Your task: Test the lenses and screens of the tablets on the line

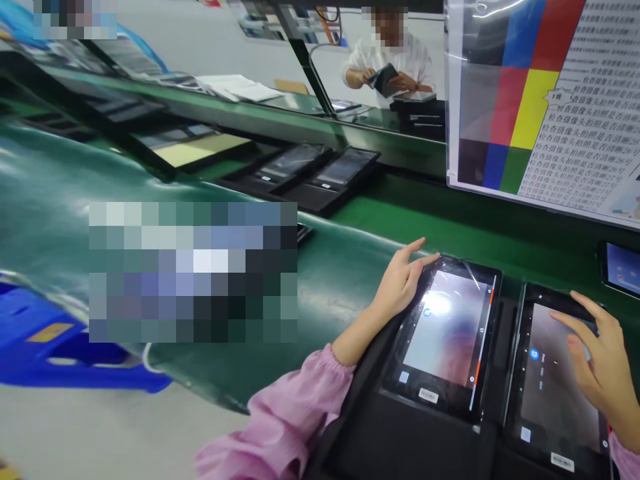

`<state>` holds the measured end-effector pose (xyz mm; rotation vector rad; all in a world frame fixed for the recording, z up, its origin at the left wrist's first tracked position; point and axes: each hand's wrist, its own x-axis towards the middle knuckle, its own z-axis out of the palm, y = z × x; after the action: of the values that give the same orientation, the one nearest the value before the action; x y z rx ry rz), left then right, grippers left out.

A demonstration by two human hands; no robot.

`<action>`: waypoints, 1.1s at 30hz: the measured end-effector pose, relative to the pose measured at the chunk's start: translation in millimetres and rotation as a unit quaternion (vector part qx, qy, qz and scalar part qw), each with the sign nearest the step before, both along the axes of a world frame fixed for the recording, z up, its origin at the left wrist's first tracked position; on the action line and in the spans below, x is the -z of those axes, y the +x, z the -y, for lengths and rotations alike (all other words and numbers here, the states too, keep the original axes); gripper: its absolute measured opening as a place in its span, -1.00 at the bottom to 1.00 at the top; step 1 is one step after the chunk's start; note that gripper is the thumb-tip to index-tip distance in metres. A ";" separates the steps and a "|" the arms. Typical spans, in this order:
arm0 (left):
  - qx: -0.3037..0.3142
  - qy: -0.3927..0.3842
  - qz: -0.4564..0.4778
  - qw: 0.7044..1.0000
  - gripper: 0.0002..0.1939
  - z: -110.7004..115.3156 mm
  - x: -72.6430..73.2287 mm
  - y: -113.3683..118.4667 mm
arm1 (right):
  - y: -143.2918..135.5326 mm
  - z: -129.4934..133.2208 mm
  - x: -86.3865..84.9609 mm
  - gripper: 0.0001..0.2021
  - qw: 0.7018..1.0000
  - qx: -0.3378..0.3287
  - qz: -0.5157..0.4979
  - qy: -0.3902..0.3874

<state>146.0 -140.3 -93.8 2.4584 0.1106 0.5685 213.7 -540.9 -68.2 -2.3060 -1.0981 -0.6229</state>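
Observation:
Two black tablets lie side by side in a black tray (400,440) on the green belt in front of me, both with lit screens. My left hand (403,280), in a pink sleeve, rests its fingers on the top left corner of the left tablet (445,337). My right hand (597,363) hovers with spread fingers over the right tablet (550,380), fingertips close to its screen. Neither hand holds anything.
A colour test chart with printed text (540,100) stands upright behind the tablets. More tablets in black trays (320,177) lie further along the green conveyor (60,200). Another lit tablet (620,267) sits at far right. A person (395,67) across the line handles a tablet. A blue crate (55,347) is lower left.

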 end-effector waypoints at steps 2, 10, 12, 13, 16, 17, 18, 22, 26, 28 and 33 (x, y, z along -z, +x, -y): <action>-0.004 -0.020 0.008 1.000 -0.38 -1.0 1.7 -1.2 | -4.7 2.3 -3.8 -0.69 1.000 0.005 0.006 0.003; 0.009 -0.095 0.011 0.995 -0.40 0.9 -0.3 -2.7 | -31.9 11.5 -10.9 -0.70 0.999 -0.004 0.002 -0.033; 0.011 -0.134 0.004 0.991 -0.43 -1.4 0.2 -2.4 | -37.5 11.2 -10.4 -0.69 0.999 -0.006 -0.001 -0.043; 0.012 -0.159 -0.004 0.987 -0.44 -3.3 0.8 -2.4 | -39.6 10.6 -10.1 -0.68 0.999 -0.010 -0.003 -0.050; 0.020 -0.234 -0.045 0.971 -0.37 -9.5 2.4 -3.6 | -42.9 7.5 -8.8 -0.69 0.997 -0.026 -0.010 -0.072; 0.026 -0.254 -0.062 0.965 -0.32 -11.1 2.6 -4.4 | -43.3 6.4 -8.2 -0.70 0.996 -0.031 -0.010 -0.080; 0.035 -0.269 -0.080 0.959 -0.28 -12.2 2.4 -5.5 | -43.4 5.4 -7.4 -0.70 0.996 -0.035 -0.009 -0.086; 0.084 -0.304 -0.141 0.938 -0.17 -13.1 -0.3 -9.5 | -42.9 2.1 -2.1 -0.67 0.993 -0.056 0.003 -0.107; 0.115 -0.328 -0.176 0.921 -0.08 -15.7 -0.8 -10.7 | -41.4 1.8 3.2 -0.69 0.985 -0.070 -0.010 -0.159; 0.126 -0.338 -0.185 0.914 -0.03 -18.5 0.7 -10.7 | -40.5 3.6 3.4 -0.68 0.985 -0.088 -0.013 -0.151; 0.159 -0.349 -0.185 0.905 0.14 -24.5 4.9 -12.4 | -38.8 10.8 -0.1 -0.66 0.988 -0.118 -0.013 -0.099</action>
<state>133.6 -115.7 -98.7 1.7907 0.0479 -0.0918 174.8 -551.7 -68.1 -2.2913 -1.4501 -0.4064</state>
